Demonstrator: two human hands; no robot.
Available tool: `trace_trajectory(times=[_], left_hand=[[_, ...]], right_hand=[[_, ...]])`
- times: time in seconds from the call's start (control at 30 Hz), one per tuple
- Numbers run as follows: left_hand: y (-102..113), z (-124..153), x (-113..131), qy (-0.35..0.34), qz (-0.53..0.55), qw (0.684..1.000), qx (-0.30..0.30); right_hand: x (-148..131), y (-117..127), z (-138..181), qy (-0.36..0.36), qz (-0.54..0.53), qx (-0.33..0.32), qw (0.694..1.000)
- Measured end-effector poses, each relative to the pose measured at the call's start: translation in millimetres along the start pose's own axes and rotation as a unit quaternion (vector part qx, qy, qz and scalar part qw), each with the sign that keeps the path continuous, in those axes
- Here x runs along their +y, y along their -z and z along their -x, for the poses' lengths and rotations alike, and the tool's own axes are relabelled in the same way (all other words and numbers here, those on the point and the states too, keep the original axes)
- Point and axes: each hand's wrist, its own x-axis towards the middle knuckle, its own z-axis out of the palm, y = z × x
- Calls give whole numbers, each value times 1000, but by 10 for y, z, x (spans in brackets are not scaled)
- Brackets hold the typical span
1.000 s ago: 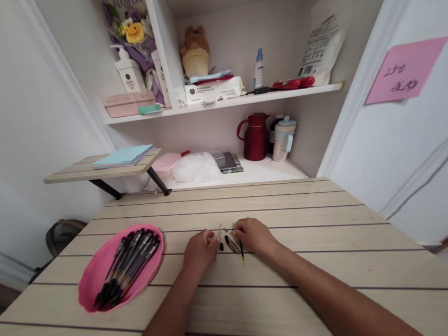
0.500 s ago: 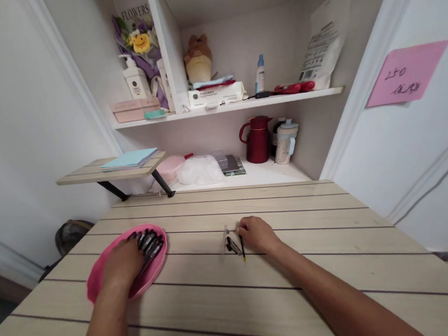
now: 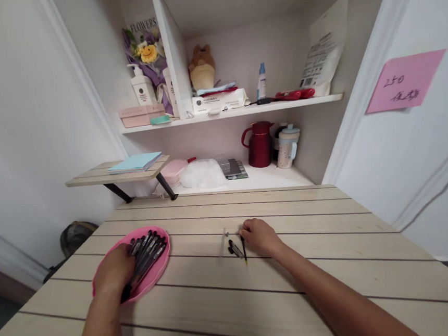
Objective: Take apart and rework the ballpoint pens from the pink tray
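At the left, my left hand [image 3: 117,269] reaches into a pink basket [image 3: 160,272], against a pile of black pens [image 3: 149,253]. Its fingers are mostly hidden, so whether they grip a pen does not show. My right hand [image 3: 258,235] rests on the table with fingers pinched on a thin dark pen refill [image 3: 244,251], whose yellowish end points toward me. Just left of it lie small black pen parts [image 3: 236,248], one like a cap. A clear pen barrel [image 3: 223,245] lies beside them.
Behind the wooden table [image 3: 220,304] stands a white shelf unit with a red jug [image 3: 259,145], a pale cup [image 3: 287,148] and a white plastic bag [image 3: 202,173]. A small raised stand [image 3: 91,177] carries blue paper [image 3: 135,162] at the back left.
My left hand has shifted left and toward me within the basket, uncovering more of the pens. My right hand stays about where it was, on the refill. The view has tilted slightly up.
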Motion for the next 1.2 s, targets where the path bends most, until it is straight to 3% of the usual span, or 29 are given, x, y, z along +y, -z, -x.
trace_trajectory(times=[0.13,0.17,0.23,0.3,0.4,0.47,0.6,0.7,0.8,0.83,0.87,0.93,1.0,1.1,1.2], left_hand=[[55,143,247,30,72,997,27],[47,221,373,18,140,989,33],[-17,416,677,-41,330,943,-25],[-140,633,998,-77,460,879,-102],[-367,914,1384,-111,547,807,-191],[-491,1034,1535,-117,574,782,-212],[-577,1134,1613,-88,608,747,-254],[-545,1183,1556,-37,646,671,-362],[-543,1245,1494,6,638,610,-470],[-556,1259,1487,21,640,607,-472],[-571,1265,1488,38,648,608,-457],[-603,1249,1508,67,675,609,-411],[-622,1202,1532,86,701,601,-373],[-621,1124,1549,93,718,596,-347],[-608,1085,1564,80,717,603,-342]], right_hand=[[-13,-31,-13,3,-57,15,998],[-39,-38,-5,7,-93,16,996],[-125,-44,36,13,-209,0,978],[-243,-40,108,18,-367,-38,929],[-422,-43,234,38,-553,-72,829],[-507,-79,291,36,-592,-58,803],[-539,-151,267,2,-584,-6,812],[-376,-32,118,-10,-607,49,793],[-65,218,-61,-45,-618,182,763],[38,284,-103,-49,-597,197,776],[125,325,-131,-53,-558,180,808],[223,313,-139,-54,-421,109,899],[223,204,-103,-42,-247,41,967],[135,25,-33,-24,-53,0,998],[75,-3,-1,-9,24,-18,1000]])
